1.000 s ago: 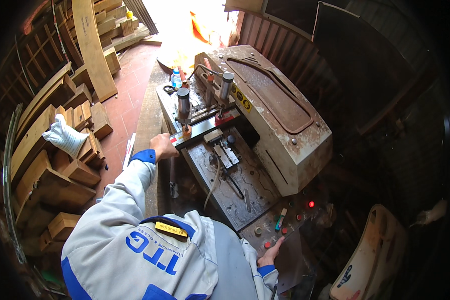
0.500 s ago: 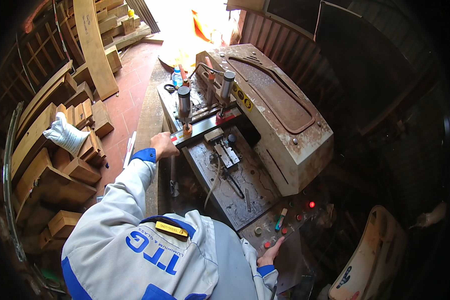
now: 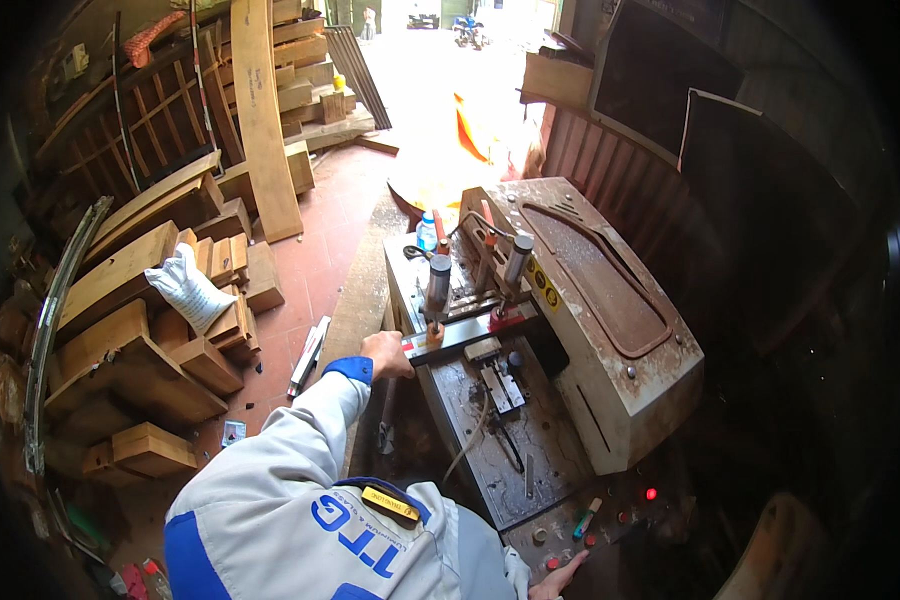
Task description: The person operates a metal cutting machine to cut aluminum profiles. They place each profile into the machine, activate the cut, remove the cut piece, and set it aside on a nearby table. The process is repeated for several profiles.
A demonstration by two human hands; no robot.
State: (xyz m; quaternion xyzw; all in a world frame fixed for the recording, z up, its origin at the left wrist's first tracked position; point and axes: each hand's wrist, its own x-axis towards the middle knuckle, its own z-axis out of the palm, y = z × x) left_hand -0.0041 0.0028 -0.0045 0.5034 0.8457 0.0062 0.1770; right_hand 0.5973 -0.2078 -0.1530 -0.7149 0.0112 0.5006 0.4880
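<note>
The straight, dark metal bar (image 3: 464,332) lies across a scuffed metal bed (image 3: 560,460), long axis from between eight and nine o'clock to between two and three. The left hand (image 3: 385,355) has its fingers curled closed around the lower end. At three o'clock, a dusty housing (image 3: 598,348) bears yellow warning labels (image 3: 543,286). At five, the right hand (image 3: 562,580) is beside red buttons (image 3: 590,541); I cannot tell its grip. Blue lettering marks the grey jacket (image 3: 270,485) at seven.

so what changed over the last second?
View swung up and left: the scene sits lower and further right, and a blue motorbike now shows. No grip visibly taken or released. Unchanged: left hand on the end of the metal profile, right hand at the control panel.
</note>
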